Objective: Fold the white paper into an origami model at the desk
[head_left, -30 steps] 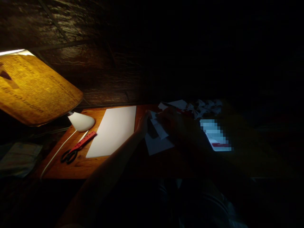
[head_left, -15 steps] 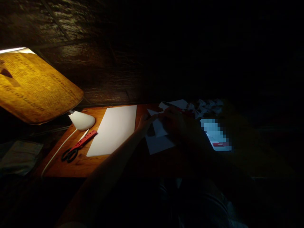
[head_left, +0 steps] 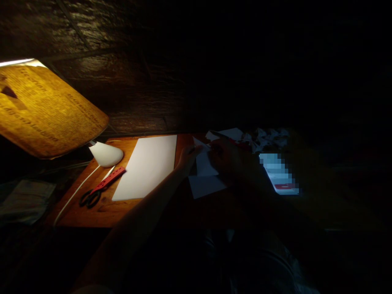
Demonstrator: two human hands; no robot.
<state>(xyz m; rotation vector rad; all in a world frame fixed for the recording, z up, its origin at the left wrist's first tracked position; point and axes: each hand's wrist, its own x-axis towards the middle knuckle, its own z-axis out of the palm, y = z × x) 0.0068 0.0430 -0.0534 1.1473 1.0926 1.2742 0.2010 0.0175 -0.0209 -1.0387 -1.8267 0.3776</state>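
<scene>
Two hands, two paper pieces; left hand (head_left: 188, 158) pinched folded paper (head_left: 206, 163) at upper edge; right hand (head_left: 226, 160) on same piece, fingers too dark to tell; paper tip pointed up-left, long axis near vertical, over second sheet (head_left: 207, 187) on desk (head_left: 104, 216).

Columns of print and larger headings cover the amber lampshade (head_left: 49, 108), but no word is sharp enough to read, and the lit screen (head_left: 278, 173) is pixelated.

White folded paper sheet (head_left: 204, 169) between left hand (head_left: 188, 158) and right hand (head_left: 225, 159); red plastic ruler (head_left: 108, 180), plain white paper sheet (head_left: 143, 167) further left, on orange-brown wood-grain tabletop (head_left: 102, 214).
</scene>
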